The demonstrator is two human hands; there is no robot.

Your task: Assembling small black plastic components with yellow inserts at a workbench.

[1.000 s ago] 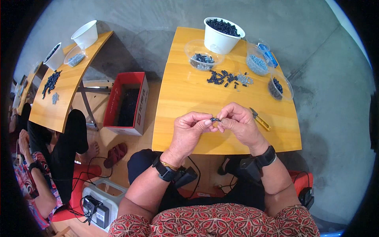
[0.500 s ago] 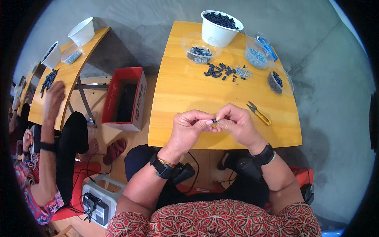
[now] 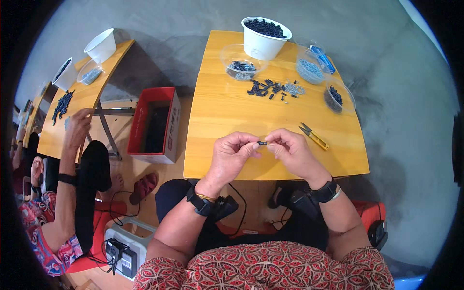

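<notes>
Over the table's near edge, my left hand (image 3: pixel 234 152) pinches a small black tube-shaped piece (image 3: pixel 262 143) between thumb and forefinger. My right hand (image 3: pixel 294 151) is also pinched, its fingertips meeting the right end of that piece; whatever they hold there is too small to make out. Beyond both hands lie a loose pile of similar black pieces (image 3: pixel 261 88) and a cluster of small silvery parts (image 3: pixel 294 88). A pair of yellow-handled thread snips (image 3: pixel 316 137) rests to the right of my right hand.
A white tub (image 3: pixel 265 47) of black pieces stands at the far edge. Near it are clear bowls (image 3: pixel 241 76) (image 3: pixel 309 71) (image 3: pixel 335 101) and a blue packet (image 3: pixel 323 59). To the left, a red-lined box (image 3: pixel 175 121) sits on the floor; a co-worker's hand (image 3: pixel 77 128) is at another table (image 3: pixel 79 104).
The black piece now shows more plainly between my fingertips, and my hands sit slightly farther apart. The co-worker's hand has shifted right and down. The whole view has tilted a little.
</notes>
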